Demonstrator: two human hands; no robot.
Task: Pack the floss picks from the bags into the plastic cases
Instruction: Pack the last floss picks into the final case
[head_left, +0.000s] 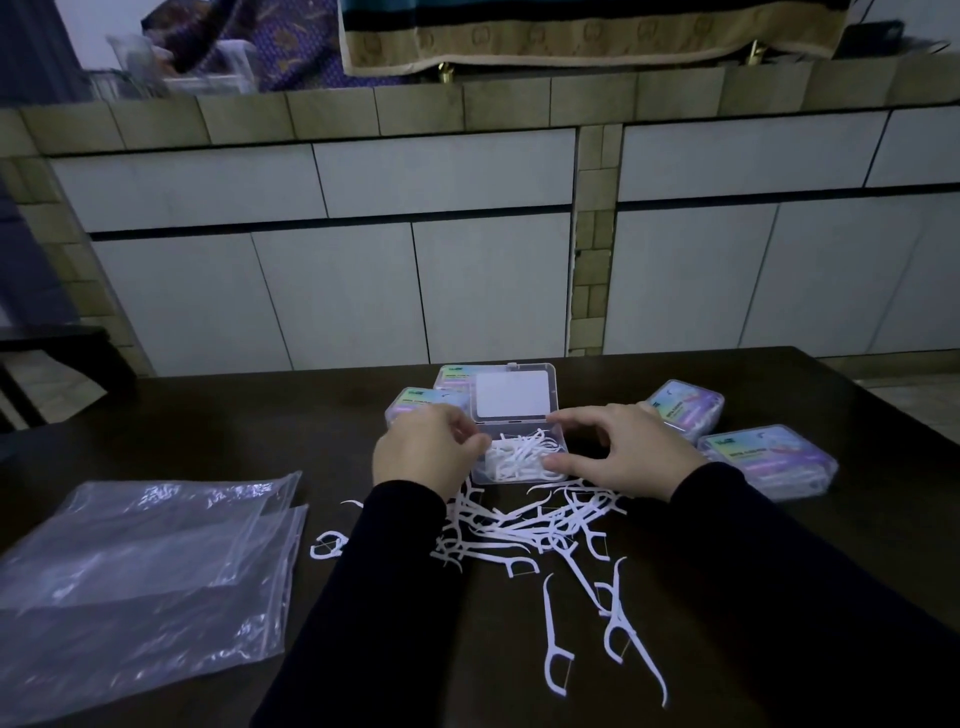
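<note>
An open clear plastic case (519, 457) sits mid-table with its lid (511, 395) raised, partly filled with white floss picks. My left hand (426, 452) rests at the case's left edge, fingers curled at the rim; whether it holds picks is hidden. My right hand (623, 447) spans the right side, thumb at the front corner and fingers apart. A loose heap of white floss picks (524, 525) lies just in front of the case, with stray ones (618, 618) nearer me. Empty clear zip bags (150, 566) lie flat at the left.
Closed, labelled cases stand around the open one: two behind it at the left (415, 402) and two at the right (685, 408), (769, 460). The dark table (208, 426) ends at its far edge before white cabinet doors (337, 291).
</note>
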